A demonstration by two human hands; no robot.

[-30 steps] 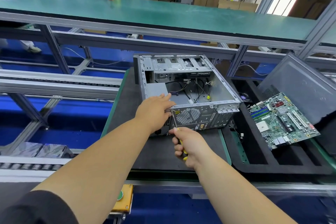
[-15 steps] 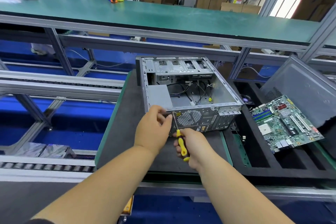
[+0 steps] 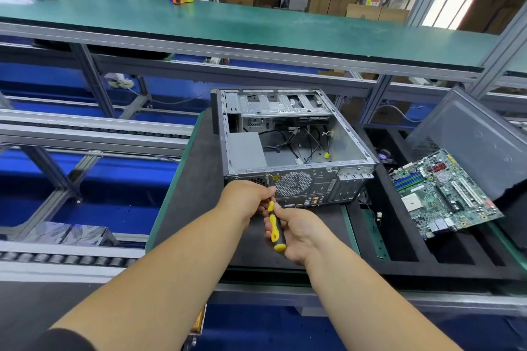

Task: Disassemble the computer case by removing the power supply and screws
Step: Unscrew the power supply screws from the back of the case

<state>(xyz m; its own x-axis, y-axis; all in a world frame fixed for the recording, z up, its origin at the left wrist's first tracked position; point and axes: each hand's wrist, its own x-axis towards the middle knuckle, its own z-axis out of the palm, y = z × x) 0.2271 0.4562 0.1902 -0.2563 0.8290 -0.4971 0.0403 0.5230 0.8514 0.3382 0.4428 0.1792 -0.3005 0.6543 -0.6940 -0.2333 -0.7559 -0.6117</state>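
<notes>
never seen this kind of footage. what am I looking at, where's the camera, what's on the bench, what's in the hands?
There is no robot here. A person works with bare hands, and the single camera sits on their head, looking forward and down, so both forearms reach in from the bottom of the picture.

On the dark mat lies an open computer case, its side panel off, with loose cables and a grey power supply inside. To its right, a green circuit board rests tilted in a black foam tray.

The right hand grips a yellow and black screwdriver by its handle. The left hand holds it near the top of the handle, steadying the metal shaft, whose tip points at the case's back panel beside the round fan grille. The screw itself is too small to make out.
</notes>
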